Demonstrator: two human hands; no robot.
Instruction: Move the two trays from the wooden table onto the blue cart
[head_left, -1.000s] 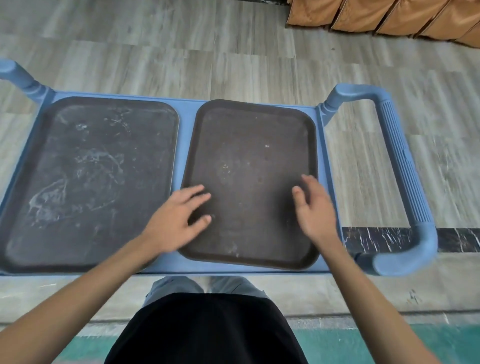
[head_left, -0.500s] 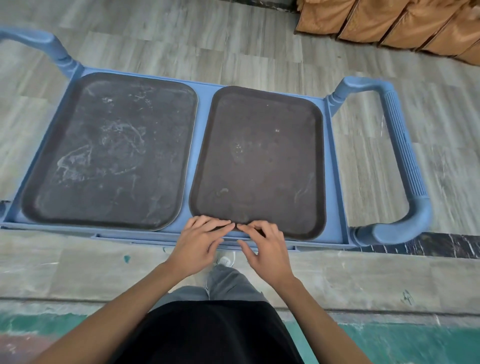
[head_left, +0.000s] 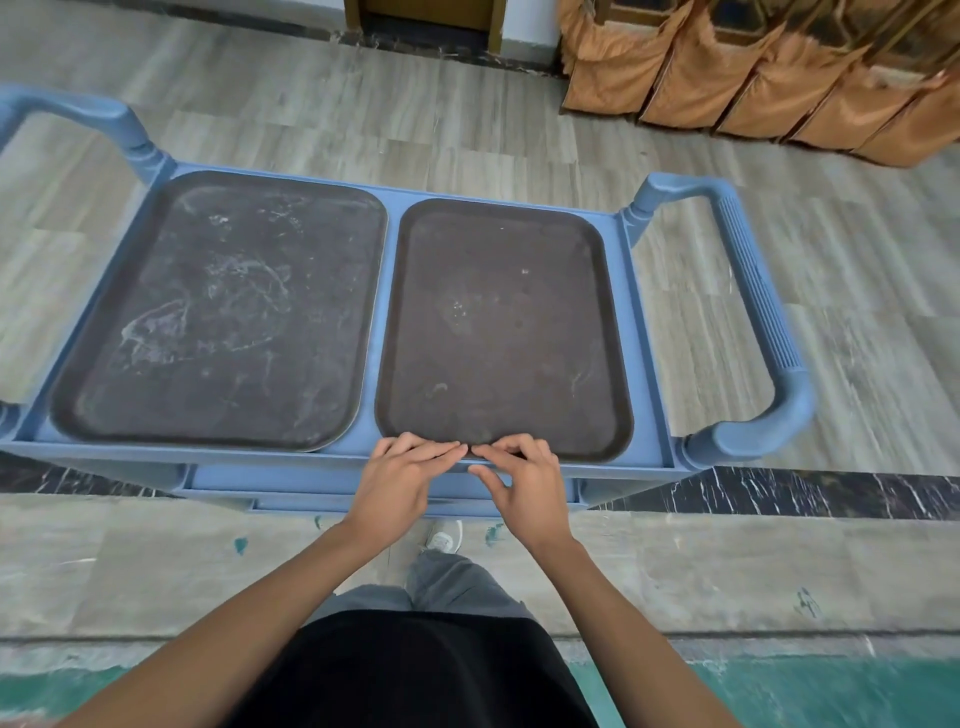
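Nearest to me, my left hand and right hand sit side by side at the cart's near edge, fingers loosely curled, fingertips meeting on the near rim of the right tray — resting on it, not closed around it. Bare floor lies between my legs and the cart, with a dark marble strip running under the cart's near side.

Both trays lie flat on the top of the blue cart. The left tray, scuffed with pale marks, is just beside the right one — a narrow blue strip shows between them. Each tray nearly fills its half, leaving thin margins to the cart's raised lip. Both trays are bare.

A ribbed handle loops off the cart's right end and another handle off the left. Beyond the cart the floor is open up to orange cloth-covered shapes at the far right and a wooden frame at the wall.
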